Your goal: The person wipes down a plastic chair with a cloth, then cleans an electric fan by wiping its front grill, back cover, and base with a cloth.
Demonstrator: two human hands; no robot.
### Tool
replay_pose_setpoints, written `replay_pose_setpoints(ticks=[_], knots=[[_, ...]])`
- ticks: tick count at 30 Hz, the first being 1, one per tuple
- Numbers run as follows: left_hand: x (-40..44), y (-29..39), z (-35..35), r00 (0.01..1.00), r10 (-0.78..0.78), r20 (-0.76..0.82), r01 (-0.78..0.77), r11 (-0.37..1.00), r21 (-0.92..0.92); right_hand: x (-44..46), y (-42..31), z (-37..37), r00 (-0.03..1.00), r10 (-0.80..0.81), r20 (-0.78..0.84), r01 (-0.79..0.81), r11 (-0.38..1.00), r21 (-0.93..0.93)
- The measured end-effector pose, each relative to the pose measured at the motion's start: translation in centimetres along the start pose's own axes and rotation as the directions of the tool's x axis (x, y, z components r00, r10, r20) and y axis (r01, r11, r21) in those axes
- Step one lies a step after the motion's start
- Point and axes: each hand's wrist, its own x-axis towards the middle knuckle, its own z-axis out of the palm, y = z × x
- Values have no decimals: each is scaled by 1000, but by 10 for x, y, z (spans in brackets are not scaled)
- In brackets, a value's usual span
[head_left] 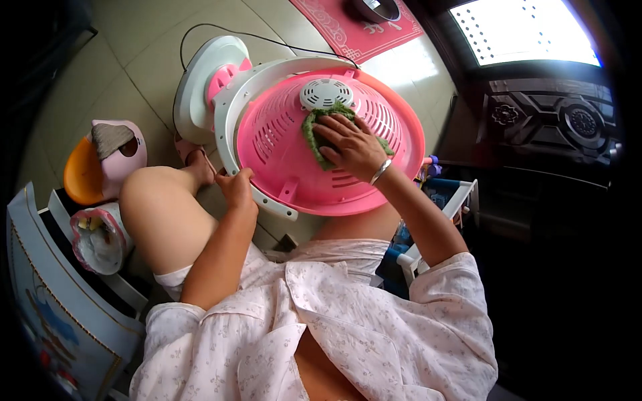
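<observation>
A round pink slotted housing [274,177], like the back of a dish heater or fan, lies tilted between my legs. A white vented cap [326,94] sits near its far side. My right hand [351,144], with a silver bangle at the wrist, presses a crumpled green cloth [312,137] onto the slots just below the cap. A white curved bracket [229,123] runs around the left of the housing to a pale round base [208,73]. On the bracket's lower left part, my left hand [235,188] has its fingers closed around the edge.
A black cord [261,37] loops across the tiled floor to a red mat [358,27] with a dark bowl [376,9]. An orange and pink container [100,164] and lined bin [100,237] stand left. At right are a white-framed rack [438,224] and dark cabinet [548,123].
</observation>
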Motion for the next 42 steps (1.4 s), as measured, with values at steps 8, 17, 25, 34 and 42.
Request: replay_pose_setpoints(ticks=[8,17,25,34,42], knots=[[-6,7,10,999,-48,-10,47,995,-83,-10,39,4,974,146,-174,-129,986,103],[3,3,3,998,-37,51,42,994,-103,-42,121,16,745,662,-82,-659,750,59],[25,-4,-11,995,-28,100,41,990,-134,-65,124,46,752,644,-140,-580,748,323],[34,12,-20,989,138,51,-138,990,11,-59,154,111,939,341,-50,-297,874,386],[37,19,-22,984,140,106,-157,972,174,23,192,134,905,424,-5,-382,821,424]])
